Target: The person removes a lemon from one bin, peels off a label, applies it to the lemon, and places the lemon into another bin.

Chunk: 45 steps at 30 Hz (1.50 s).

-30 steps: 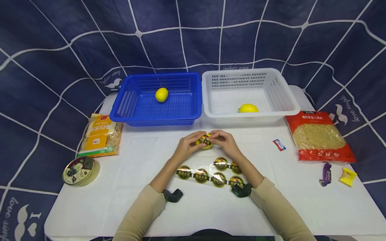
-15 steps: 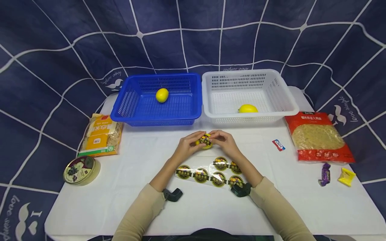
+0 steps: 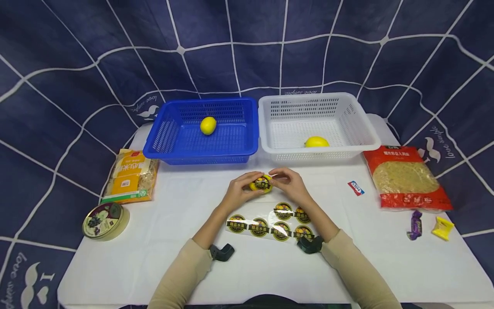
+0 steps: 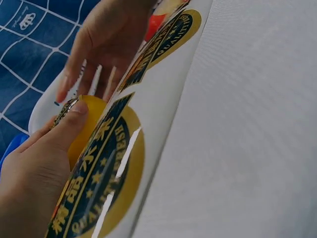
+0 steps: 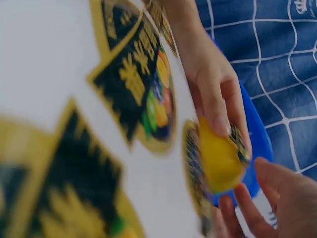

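A yellow lemon [image 5: 220, 166] bears a round black-and-gold sticker [image 3: 263, 183] on its side. My left hand [image 3: 239, 190] grips the lemon, thumb pressing near the sticker in the left wrist view. At the lemon's right end my right hand [image 3: 292, 186] is spread, thumb standing off from the fruit and fingertips close to its end in the right wrist view. Below both hands lies a clear sheet [image 3: 265, 209] with several more of the same stickers, partly covered by the right forearm.
Behind the hands stand a blue basket [image 3: 200, 159] and a white basket [image 3: 320, 151], each with one lemon inside. At left are a food bag [image 3: 129, 178] and a round tin [image 3: 105, 221]. A red pasta bag [image 3: 407, 178] and small wrapped sweets lie at right.
My right fingers have loosened and drawn slightly off the lemon, showing more of the sticker. The left hand keeps its hold. The head view has tilted up a little.
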Available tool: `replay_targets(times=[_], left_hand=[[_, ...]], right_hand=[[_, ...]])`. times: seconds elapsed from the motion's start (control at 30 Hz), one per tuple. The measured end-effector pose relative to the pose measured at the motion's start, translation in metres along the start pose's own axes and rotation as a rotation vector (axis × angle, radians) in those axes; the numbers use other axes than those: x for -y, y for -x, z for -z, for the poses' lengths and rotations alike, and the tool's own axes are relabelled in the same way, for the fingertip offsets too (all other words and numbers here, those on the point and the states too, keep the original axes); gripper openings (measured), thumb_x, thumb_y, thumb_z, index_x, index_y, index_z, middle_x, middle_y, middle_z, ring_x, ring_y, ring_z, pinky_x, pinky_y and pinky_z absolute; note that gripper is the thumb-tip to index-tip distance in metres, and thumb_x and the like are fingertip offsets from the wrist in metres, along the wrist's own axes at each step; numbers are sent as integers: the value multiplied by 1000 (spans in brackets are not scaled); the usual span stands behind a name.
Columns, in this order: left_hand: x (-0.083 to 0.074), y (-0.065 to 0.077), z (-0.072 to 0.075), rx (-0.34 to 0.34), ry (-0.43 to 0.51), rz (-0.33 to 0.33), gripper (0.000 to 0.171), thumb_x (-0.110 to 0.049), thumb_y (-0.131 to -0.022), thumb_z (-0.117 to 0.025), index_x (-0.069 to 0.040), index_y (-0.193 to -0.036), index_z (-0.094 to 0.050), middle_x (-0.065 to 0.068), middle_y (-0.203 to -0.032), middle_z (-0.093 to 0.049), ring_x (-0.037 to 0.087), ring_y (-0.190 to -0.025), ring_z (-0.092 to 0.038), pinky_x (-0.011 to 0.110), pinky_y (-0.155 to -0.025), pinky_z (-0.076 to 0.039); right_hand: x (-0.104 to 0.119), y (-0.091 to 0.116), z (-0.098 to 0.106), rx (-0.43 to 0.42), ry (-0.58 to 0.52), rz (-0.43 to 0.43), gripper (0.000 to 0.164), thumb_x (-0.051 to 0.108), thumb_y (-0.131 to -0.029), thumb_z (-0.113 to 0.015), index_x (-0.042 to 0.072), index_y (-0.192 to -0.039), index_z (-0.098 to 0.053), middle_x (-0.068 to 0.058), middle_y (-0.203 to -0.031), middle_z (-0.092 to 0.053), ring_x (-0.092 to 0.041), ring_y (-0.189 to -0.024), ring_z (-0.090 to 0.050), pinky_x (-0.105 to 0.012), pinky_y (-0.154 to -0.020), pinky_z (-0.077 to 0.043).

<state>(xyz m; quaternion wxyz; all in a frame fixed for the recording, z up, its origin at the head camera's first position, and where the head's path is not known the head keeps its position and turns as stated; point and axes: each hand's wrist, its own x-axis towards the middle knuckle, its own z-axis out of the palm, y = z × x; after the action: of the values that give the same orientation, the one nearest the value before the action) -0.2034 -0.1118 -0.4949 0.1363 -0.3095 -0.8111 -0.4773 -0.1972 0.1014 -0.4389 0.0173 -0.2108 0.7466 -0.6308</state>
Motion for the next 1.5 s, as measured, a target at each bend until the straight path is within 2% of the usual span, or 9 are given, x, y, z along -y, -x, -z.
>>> replay_targets(times=[0.23,0.4,0.5,0.67,0.9,1.07,1.2,1.33,1.5], left_hand=[[-11,1,5,-20,1,34,53,-11,-73,-78,-1,-122,-59,14,-124,-57,28,-114,-53,29,-96,-44],[-32,0,15,-35,12,22,51,-4,-72,-78,2,-119,-60,18,-120,-58,29,-112,-54,27,-93,-45],[-36,-1,16,-42,24,17,50,-2,-71,-78,3,-117,-60,19,-119,-58,29,-111,-54,27,-93,-46],[-36,0,14,-43,44,22,49,-1,-71,-77,3,-117,-60,20,-119,-58,29,-112,-54,28,-91,-47],[-26,2,7,-34,46,39,50,-6,-72,-78,1,-119,-60,16,-121,-58,28,-113,-53,27,-93,-46],[-3,1,2,-68,7,12,53,-20,-73,-79,-8,-122,-61,9,-123,-58,22,-115,-52,31,-95,-45],[-16,-9,14,-88,-36,2,53,-22,-73,-79,-13,-123,-61,4,-123,-58,20,-116,-51,30,-88,-49],[-38,-32,37,-102,-63,-52,53,-19,-72,-79,-11,-121,-62,5,-123,-58,21,-114,-53,29,-88,-49],[-71,-93,70,-124,-128,-193,50,-18,-71,-80,-7,-117,-64,8,-119,-60,21,-111,-55,28,-91,-47]], right_hand=[[26,5,19,-319,160,108,26,-1,-87,-60,-8,-113,-55,-24,-101,-62,-31,-85,-59,-27,-73,-51],[15,2,47,-675,119,13,30,4,-89,-57,0,-118,-51,-18,-100,-62,-18,-78,-58,-20,-67,-52],[0,-2,65,-798,98,-72,36,13,-91,-57,9,-125,-46,-10,-101,-59,-15,-78,-60,-22,-70,-54],[-18,-6,85,-883,11,-103,48,17,-91,-60,16,-134,-39,-4,-100,-52,-14,-83,-60,-17,-76,-52],[-26,-8,96,-978,-294,27,42,1,-84,-65,5,-123,-50,-9,-88,-49,-16,-75,-60,-21,-75,-53],[-26,-11,97,-993,-334,50,33,0,-83,-66,1,-114,-55,-9,-85,-49,-16,-72,-60,-22,-74,-54],[-27,-11,97,-1000,-331,54,33,1,-82,-67,0,-113,-56,-9,-85,-51,-16,-72,-60,-22,-75,-54],[-27,-11,97,-1016,-328,65,33,1,-81,-68,0,-112,-57,-9,-84,-52,-15,-72,-60,-21,-74,-54],[-26,-14,96,-1039,-296,84,31,-1,-80,-69,0,-109,-59,-8,-83,-52,-15,-73,-57,-20,-74,-54]])
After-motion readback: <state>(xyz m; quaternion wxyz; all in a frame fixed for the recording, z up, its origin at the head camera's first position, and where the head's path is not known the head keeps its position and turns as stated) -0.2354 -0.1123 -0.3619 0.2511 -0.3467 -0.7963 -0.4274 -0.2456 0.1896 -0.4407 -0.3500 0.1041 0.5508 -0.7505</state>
